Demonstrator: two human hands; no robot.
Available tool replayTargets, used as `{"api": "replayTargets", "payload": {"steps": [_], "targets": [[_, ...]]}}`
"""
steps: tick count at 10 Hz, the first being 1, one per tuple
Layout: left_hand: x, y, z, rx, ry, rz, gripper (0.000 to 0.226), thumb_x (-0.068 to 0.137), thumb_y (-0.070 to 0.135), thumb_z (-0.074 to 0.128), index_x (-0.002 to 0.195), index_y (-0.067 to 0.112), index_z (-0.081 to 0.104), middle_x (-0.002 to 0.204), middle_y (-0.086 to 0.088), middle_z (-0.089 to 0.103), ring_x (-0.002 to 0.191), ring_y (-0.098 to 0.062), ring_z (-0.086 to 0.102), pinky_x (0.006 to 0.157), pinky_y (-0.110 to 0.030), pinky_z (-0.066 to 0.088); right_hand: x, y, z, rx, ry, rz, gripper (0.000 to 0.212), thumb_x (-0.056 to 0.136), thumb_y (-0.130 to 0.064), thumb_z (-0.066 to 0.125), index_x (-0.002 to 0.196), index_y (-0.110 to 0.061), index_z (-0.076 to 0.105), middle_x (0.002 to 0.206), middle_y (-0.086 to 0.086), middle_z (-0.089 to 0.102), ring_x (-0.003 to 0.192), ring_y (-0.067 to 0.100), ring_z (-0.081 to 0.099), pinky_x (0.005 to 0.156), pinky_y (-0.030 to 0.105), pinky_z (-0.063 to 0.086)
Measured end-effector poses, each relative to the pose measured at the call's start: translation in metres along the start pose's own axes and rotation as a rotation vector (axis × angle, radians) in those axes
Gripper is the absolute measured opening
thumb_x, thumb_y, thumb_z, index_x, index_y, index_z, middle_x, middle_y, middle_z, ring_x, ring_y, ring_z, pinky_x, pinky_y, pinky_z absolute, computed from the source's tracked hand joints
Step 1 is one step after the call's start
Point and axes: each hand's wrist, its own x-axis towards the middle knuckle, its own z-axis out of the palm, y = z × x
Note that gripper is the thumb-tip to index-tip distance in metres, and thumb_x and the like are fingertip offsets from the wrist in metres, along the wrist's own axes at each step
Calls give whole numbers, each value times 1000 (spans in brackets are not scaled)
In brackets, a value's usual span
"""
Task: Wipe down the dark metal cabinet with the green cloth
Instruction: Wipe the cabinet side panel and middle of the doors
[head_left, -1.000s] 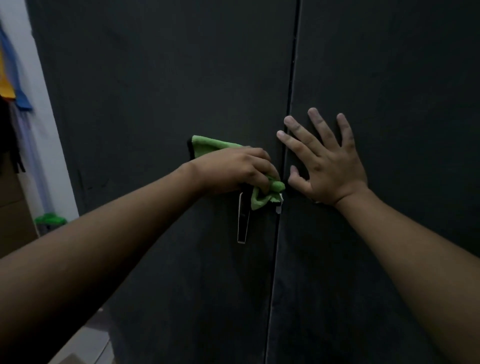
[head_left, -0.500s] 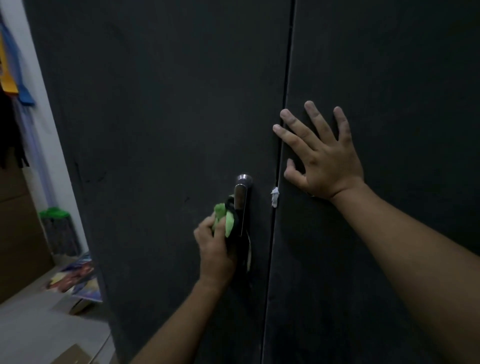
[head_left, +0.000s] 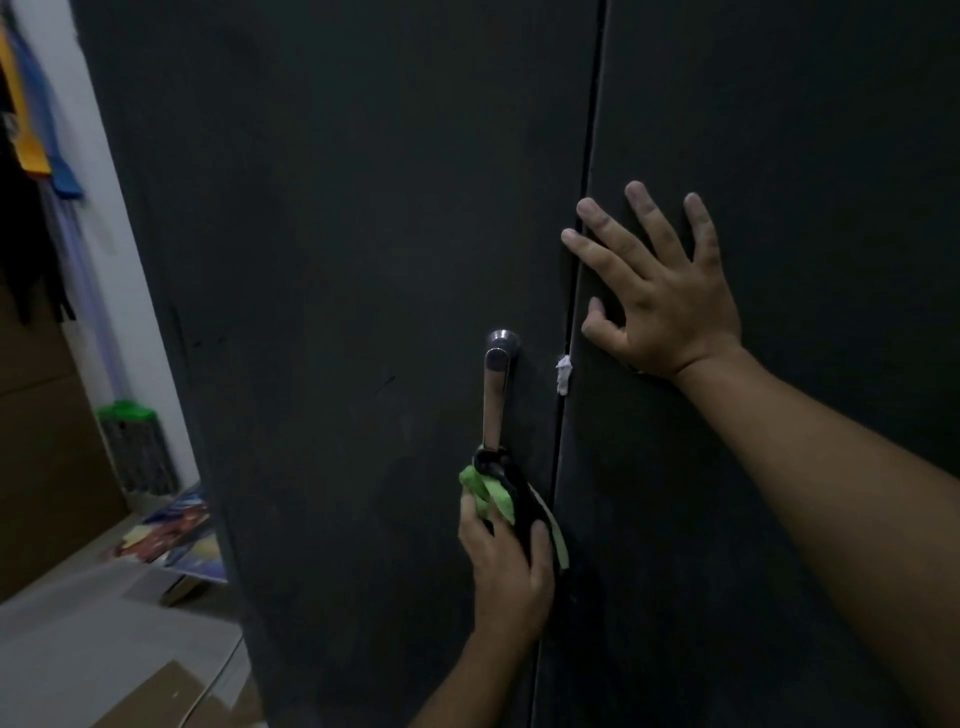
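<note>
The dark metal cabinet (head_left: 337, 234) fills almost the whole view, with its two doors closed and a thin seam (head_left: 589, 156) running down between them. On the left door (head_left: 363, 467), near its right edge, a shiny metal handle (head_left: 496, 395) hangs straight down from a round base.

The left hand (head_left: 506, 566) comes up from the bottom edge of this door. Its fingers are curled tight around the green cloth (head_left: 485, 486), which is bunched up and pressed against the lower end of the handle. A dark part of the cloth wraps the tip of the handle, and a pale green strip hangs down along the right side of the hand.

The right hand (head_left: 660, 306) lies flat on the right door (head_left: 805, 156), just beside the seam and higher than the handle. Its fingers are straight and spread apart and hold nothing; the tip of the index finger reaches the seam.

A small white scrap (head_left: 563, 374) sticks in the seam, at the level of the top of the handle.

To the left of the cabinet is a light wall (head_left: 104, 156), with coloured clothes (head_left: 31, 130) hanging at the far left edge. Lower down stands an object with a green top (head_left: 127, 413), and some colourful printed sheets (head_left: 176, 535) lie on the floor beside the cabinet's lower left corner
</note>
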Motion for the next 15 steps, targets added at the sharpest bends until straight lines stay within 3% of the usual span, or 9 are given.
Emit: {"api": "replayTargets", "payload": {"steps": [2,4,6,8,10,12,13,14,15], "targets": [[4,32,25,207,11,93,74,85,1,54,147,12,15,154,-18,-1,138,-37,11,106,-54,41,1,-1,-2,28,-5,6,66,90,-42,45,154,-31,35,164,-8,22,153,28,17,119,61,11],[28,66,22,190,77,159,88,66,-16,50,146,5,19,154,-25,-2,137,-44,16,108,-55,35,1,1,1,30,24,14,64,90,-40,47,153,-31,38,163,-8,25,152,27,20,118,63,17],[64,127,18,49,249,70,89,84,-8,42,155,16,-6,153,-13,-14,141,-36,-2,112,-36,10,0,0,2,50,43,10,62,90,-39,47,151,-31,41,162,-6,29,151,29,23,116,64,19],[71,111,26,36,413,198,87,80,-8,52,155,15,15,152,-18,11,141,-32,16,115,-18,-7,1,-1,2,52,61,10,62,89,-38,49,150,-31,43,161,-5,32,150,28,25,117,62,19],[67,69,21,158,365,371,69,86,4,60,147,21,33,149,-17,25,134,-31,33,119,-20,3,-1,0,2,58,73,16,61,89,-37,51,150,-31,44,161,-6,33,150,27,25,117,62,19],[20,33,21,168,250,224,94,73,-5,72,147,34,31,142,-15,33,112,-29,40,93,-44,48,-1,-2,0,41,72,21,61,89,-36,51,149,-32,44,160,-6,34,150,27,27,117,62,21],[-1,41,18,-27,261,147,87,74,3,73,145,34,34,138,-15,38,112,-16,33,88,-38,44,-1,-2,1,41,69,27,61,89,-35,51,149,-32,45,160,-7,34,150,26,27,117,61,20],[17,84,4,-268,351,243,61,83,21,58,141,20,39,138,-16,41,122,-14,39,103,-25,36,-1,-2,0,41,74,27,60,89,-35,51,149,-32,45,160,-7,34,150,26,27,117,61,20],[62,128,-14,-335,467,343,38,89,11,56,126,3,50,130,-25,47,126,-22,44,109,-20,33,-2,-1,1,51,55,20,60,91,-36,50,150,-33,43,161,-6,33,150,26,25,118,61,19]]}}
